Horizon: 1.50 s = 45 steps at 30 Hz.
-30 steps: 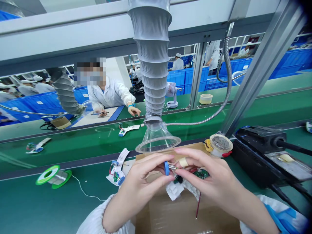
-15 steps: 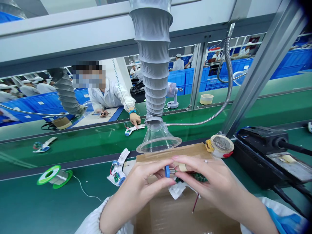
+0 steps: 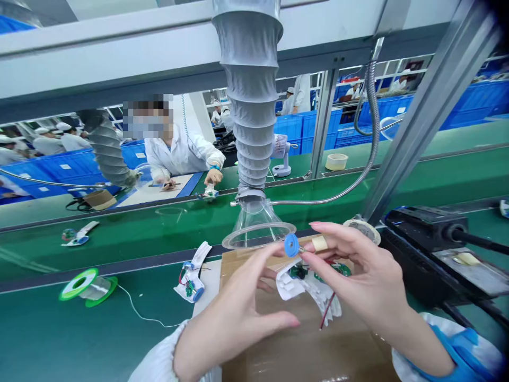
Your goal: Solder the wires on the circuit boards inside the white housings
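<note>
1. A small blue disc [image 3: 291, 244] is pinched at the fingertips of the right hand [image 3: 360, 276], just right of the frame's centre; a band of tan tape [image 3: 319, 243] is seen round one finger.
2. A white part with a small green board and red wire [image 3: 310, 284] is gripped lower in the same hand, below the disc.
3. The left hand [image 3: 242, 313] is held open and empty at lower centre, its fingertips just beside the disc.
4. A brown cardboard sheet [image 3: 302, 345] is seen under both hands, on the green table [image 3: 47, 329].
5. A clear funnel [image 3: 258, 225] on a grey ribbed hose is hung just above the hands.
6. A similar white part [image 3: 191, 276] lies left of the hands, and a green spool [image 3: 87, 285] further left.
7. A black box [image 3: 425, 233] stands at the right.
8. A co-worker's hand [image 3: 212, 178] rests on a part across the green belt, upper centre-left.
</note>
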{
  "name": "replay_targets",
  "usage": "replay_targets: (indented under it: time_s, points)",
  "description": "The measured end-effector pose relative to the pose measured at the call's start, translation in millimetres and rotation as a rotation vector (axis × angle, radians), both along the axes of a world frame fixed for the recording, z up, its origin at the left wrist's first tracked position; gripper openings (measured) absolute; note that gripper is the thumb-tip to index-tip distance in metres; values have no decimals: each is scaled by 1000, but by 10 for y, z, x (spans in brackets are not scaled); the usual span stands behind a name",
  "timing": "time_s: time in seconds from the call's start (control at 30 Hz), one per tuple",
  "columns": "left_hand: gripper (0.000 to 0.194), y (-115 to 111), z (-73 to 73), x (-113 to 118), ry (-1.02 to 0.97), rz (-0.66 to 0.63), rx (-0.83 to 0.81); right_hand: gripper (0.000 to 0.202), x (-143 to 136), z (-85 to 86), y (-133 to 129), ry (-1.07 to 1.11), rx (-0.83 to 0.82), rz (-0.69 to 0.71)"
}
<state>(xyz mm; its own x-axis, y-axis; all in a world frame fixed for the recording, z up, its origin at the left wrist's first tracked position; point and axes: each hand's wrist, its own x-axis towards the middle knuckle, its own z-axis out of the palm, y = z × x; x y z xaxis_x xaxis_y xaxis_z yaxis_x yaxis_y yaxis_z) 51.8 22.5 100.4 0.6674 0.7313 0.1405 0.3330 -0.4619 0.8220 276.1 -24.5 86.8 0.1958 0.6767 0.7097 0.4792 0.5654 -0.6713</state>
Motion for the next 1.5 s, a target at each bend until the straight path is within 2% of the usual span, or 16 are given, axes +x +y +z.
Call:
replay_targets:
  time_s: [0.07, 0.17, 0.23, 0.37, 0.6, 0.73, 0.87, 1.07, 1.33, 1.5]
  points:
    - [78, 1, -35, 50, -35, -46, -23, 34, -4, 24, -5, 32, 17, -13]
    - [55, 30, -54, 91, -114, -41, -50, 38, -7, 33, -11, 52, 32, -14]
    - [46, 56, -44, 91, -171, -48, -90, 40, -6, 28, -19, 54, 35, -7]
    - [51, 77, -10, 69, -269, -129, -237, 41, -9, 32, -42, 49, 49, -3]
    - [57, 70, -46, 84, -309, -122, -249, 40, 0, 16, -32, 21, 72, 8]
    - [46, 80, -51, 111, -363, -116, -289, 39, 32, -24, -20, -134, 120, 20]
    - [49, 69, -41, 132, -443, -139, -355, 34, 47, -18, -35, -310, 193, 31]
    - [51, 41, -46, 135, -475, -132, -353, 22, 53, 2, -44, -412, 202, 2]
    - [50, 20, -57, 151, -456, -148, -351, 39, 53, -19, -25, -431, 232, 37]
    - [47, -25, -30, 152, -444, -162, -353, 41, 95, -55, -36, -473, 200, 79]
